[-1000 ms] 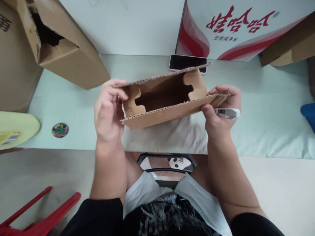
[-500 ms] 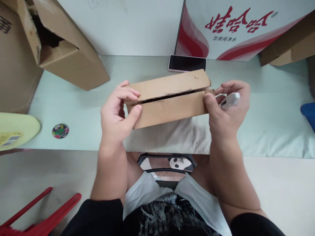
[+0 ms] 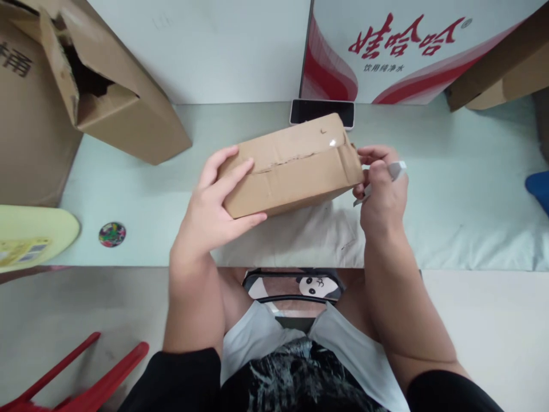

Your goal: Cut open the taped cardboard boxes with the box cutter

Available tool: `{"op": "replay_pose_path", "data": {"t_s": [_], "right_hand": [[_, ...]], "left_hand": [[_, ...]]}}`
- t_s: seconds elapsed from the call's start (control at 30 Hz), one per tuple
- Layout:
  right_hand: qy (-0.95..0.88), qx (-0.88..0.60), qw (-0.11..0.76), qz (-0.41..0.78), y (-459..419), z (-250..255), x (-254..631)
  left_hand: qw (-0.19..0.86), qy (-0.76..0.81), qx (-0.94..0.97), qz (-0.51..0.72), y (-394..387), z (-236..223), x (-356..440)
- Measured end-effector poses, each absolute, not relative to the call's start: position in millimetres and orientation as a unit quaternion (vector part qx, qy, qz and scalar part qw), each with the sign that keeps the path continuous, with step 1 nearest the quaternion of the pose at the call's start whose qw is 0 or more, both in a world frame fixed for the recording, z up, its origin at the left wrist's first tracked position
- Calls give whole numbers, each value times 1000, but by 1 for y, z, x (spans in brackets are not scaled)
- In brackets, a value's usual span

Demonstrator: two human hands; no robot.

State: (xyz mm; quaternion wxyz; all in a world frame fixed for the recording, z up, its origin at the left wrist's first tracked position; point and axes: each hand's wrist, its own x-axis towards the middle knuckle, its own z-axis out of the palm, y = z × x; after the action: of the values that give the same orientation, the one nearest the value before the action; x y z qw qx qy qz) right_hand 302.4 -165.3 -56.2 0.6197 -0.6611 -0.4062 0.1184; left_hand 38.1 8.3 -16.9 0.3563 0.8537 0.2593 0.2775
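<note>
Head camera: a small cardboard box (image 3: 291, 182) lies tilted between the person's two hands over the desk (image 3: 446, 189), just in front of a phone (image 3: 321, 107); whether its underside rests on the cloth cannot be told. Left hand (image 3: 205, 209) has its fingers spread wide around the left end, two of them over the top and the thumb along the near edge, keeping hold of the box. Right hand (image 3: 383, 191) is curled around a pale cutter (image 3: 397, 169), its fingertips at the box's right end; how firmly they press there is hidden.

The two top flaps meet along a ragged seam, with no tape plainly visible across it, so they could well spring up if the left fingers loosened. The cutter's grey end points down beside the box's right end, and a slip there might nick the cardboard or a finger; whether a blade is out cannot be made out. A hard push away from the body could knock the box into the phone.
</note>
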Motion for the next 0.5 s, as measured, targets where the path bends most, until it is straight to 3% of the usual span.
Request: {"op": "replay_pose_path", "data": {"t_s": [0.13,0.23,0.37,0.5], "right_hand": [[-314,-674,654,138,-167,-65,316],[-333,-678,623,204,-166,-60,312],[-417,-645,599,226,-161,-48,297],[-439,-639,613,155,-158,-39,292]], "left_hand": [[404,297,773,388,22,-31,30],[570,333,595,457,20,-41,35],[695,398,479,359,5,-50,53],[721,452,483,208,-6,-58,65]]}}
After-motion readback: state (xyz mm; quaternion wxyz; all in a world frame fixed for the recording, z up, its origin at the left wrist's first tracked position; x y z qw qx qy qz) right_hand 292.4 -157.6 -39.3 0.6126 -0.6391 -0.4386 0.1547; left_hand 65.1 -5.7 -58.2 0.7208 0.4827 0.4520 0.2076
